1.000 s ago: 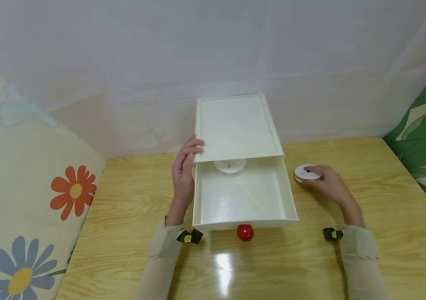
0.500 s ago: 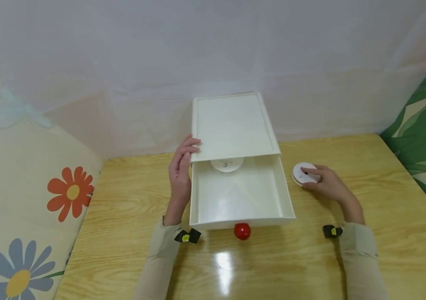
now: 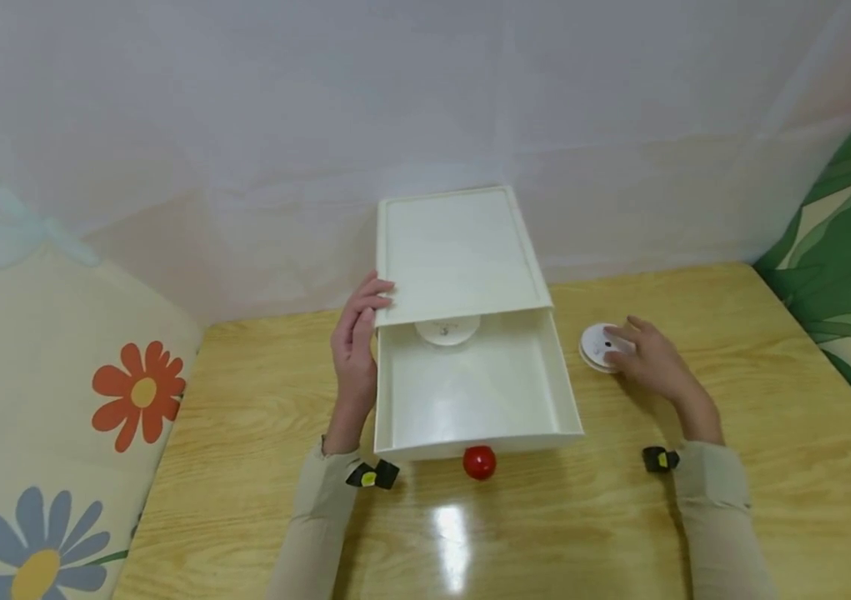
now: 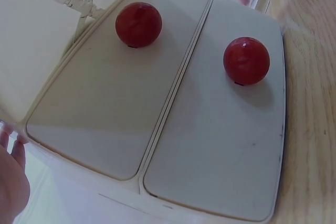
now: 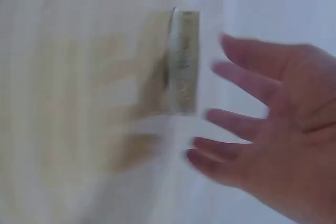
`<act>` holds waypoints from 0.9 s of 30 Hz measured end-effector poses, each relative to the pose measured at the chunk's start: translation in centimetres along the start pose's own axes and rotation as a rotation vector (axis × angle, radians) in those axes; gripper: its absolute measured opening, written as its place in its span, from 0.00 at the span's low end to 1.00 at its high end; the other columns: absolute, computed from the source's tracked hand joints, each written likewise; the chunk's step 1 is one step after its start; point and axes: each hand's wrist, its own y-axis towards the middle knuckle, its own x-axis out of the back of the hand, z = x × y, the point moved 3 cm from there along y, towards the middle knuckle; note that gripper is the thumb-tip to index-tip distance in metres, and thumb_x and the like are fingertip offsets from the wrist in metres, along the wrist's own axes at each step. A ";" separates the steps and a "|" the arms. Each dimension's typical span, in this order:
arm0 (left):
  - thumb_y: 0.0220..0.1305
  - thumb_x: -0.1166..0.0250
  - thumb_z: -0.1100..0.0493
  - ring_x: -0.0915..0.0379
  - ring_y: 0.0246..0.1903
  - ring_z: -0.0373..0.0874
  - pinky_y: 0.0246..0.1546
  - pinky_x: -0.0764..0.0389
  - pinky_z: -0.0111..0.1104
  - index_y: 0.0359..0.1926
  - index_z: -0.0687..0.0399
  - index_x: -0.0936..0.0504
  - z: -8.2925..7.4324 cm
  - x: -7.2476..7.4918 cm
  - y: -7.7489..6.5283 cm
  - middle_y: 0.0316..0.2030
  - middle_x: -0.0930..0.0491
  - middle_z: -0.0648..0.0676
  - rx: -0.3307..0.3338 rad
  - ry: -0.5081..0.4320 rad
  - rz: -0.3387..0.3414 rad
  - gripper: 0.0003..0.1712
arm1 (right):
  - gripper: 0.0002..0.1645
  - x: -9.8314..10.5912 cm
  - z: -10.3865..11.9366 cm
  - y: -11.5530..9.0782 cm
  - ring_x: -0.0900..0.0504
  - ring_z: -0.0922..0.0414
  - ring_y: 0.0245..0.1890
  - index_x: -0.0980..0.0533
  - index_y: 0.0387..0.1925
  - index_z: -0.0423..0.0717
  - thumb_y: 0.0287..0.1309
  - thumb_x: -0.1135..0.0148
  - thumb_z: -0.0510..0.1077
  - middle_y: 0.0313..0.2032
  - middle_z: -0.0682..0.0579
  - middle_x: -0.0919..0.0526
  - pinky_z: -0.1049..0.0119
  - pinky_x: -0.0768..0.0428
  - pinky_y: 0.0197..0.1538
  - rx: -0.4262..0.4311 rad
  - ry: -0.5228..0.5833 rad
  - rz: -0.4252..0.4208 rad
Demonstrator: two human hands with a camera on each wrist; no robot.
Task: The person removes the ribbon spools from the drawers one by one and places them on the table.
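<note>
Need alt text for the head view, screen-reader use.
A person's right hand is at a white spool-like disc on a wooden table, right of a white box. The left hand rests against the box's left edge. The box's drawer, with a red knob, is open; another white disc shows inside, partly hidden.

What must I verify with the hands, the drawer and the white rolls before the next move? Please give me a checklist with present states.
1. Left hand on the white box: ok, its fingers touch the left side.
2. Drawer pulled out: ok, its inside shows in the head view.
3. White roll lying flat on the table: ok, beside the box.
4. Right hand with a grip on that roll, if you mean to lift it: not ok, fingers look spread and apart from it.
5. Roll in the drawer clear of the box top: not ok, its back part is hidden beneath.
</note>
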 end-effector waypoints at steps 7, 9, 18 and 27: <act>0.76 0.54 0.64 0.40 0.74 0.54 0.78 0.49 0.50 0.46 0.40 0.16 0.0 0.0 0.1 0.56 0.18 0.44 -0.009 -0.004 0.003 0.20 | 0.17 2.6 5.2 -1.2 0.17 0.41 0.51 0.19 0.55 0.32 0.72 0.40 0.40 0.52 0.33 0.16 0.61 0.18 0.53 0.082 0.107 -0.336; 0.76 0.54 0.64 0.40 0.73 0.54 0.78 0.49 0.50 0.46 0.40 0.16 0.0 0.0 0.2 0.56 0.18 0.44 -0.010 -0.007 0.001 0.20 | 0.16 3.0 6.7 -1.6 0.17 0.55 0.47 0.18 0.54 0.34 0.73 0.39 0.41 0.49 0.37 0.14 0.76 0.22 0.48 0.113 0.125 -0.372; 0.76 0.54 0.64 0.40 0.74 0.54 0.78 0.49 0.50 0.46 0.40 0.16 0.1 0.0 0.1 0.56 0.18 0.44 0.000 -0.009 0.004 0.20 | 0.13 3.7 11.8 -4.1 0.21 0.74 0.43 0.15 0.48 0.35 0.63 0.34 0.29 0.44 0.43 0.11 0.81 0.25 0.49 0.368 0.163 -0.483; 0.76 0.54 0.63 0.40 0.74 0.53 0.78 0.49 0.50 0.46 0.38 0.17 0.1 0.0 0.1 0.56 0.19 0.43 0.006 -0.015 0.009 0.20 | 0.20 3.8 15.9 -6.5 0.21 0.69 0.31 0.14 0.42 0.35 0.70 0.36 0.50 0.29 0.48 0.13 0.81 0.24 0.37 0.640 0.204 -0.533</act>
